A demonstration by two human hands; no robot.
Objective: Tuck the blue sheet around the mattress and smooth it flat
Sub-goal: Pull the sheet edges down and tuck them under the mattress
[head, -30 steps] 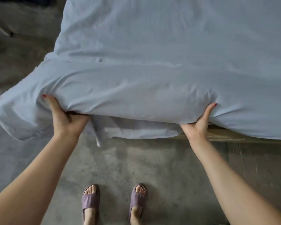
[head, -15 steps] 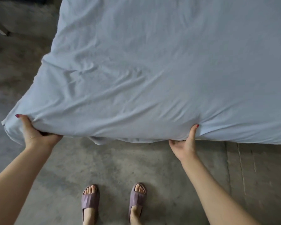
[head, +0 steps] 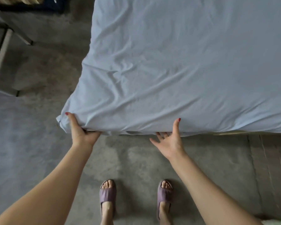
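A: Our left hand grips the blue sheet at the mattress corner, fingers curled under; the edge runs left to right before us.

B: Our right hand is splayed, thumb on the sheet; it sits nearer the untucked stretch.

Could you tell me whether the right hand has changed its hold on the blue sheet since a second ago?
Yes. The right hand gripped the blue sheet earlier; now its fingers are spread below the hem.

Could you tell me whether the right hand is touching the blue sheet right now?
Touching. In the head view the right hand's thumb lies on the sheet at the near edge.
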